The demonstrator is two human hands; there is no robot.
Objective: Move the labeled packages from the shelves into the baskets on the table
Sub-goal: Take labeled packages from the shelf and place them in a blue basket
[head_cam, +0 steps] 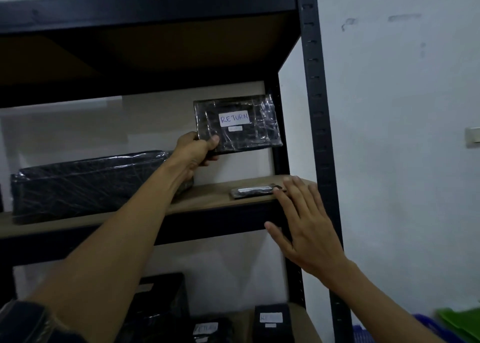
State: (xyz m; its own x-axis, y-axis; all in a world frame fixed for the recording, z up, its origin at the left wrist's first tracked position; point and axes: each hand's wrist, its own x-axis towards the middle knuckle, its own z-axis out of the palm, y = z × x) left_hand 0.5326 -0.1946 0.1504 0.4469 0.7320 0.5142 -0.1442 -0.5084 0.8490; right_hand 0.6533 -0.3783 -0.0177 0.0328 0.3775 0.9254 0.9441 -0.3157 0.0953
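Nearest, the left forearm (104, 251) is raised to the shelf (207, 202), where the RETURN package (237, 123) is pinched at its lower corner by the left hand (193, 150) and held clear, while the right hand (304, 223), fingers (293, 186) spread, is best closed squarely on the small package (255, 192) at the shelf's edge.

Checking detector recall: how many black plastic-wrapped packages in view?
6: RETURN-labelled one in left hand; large and flat ones on middle shelf; three on lower shelf. Others may be hidden.

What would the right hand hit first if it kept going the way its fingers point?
Most likely the small flat black plastic-wrapped package lying on the wooden shelf; the right hand looks nearly at it.
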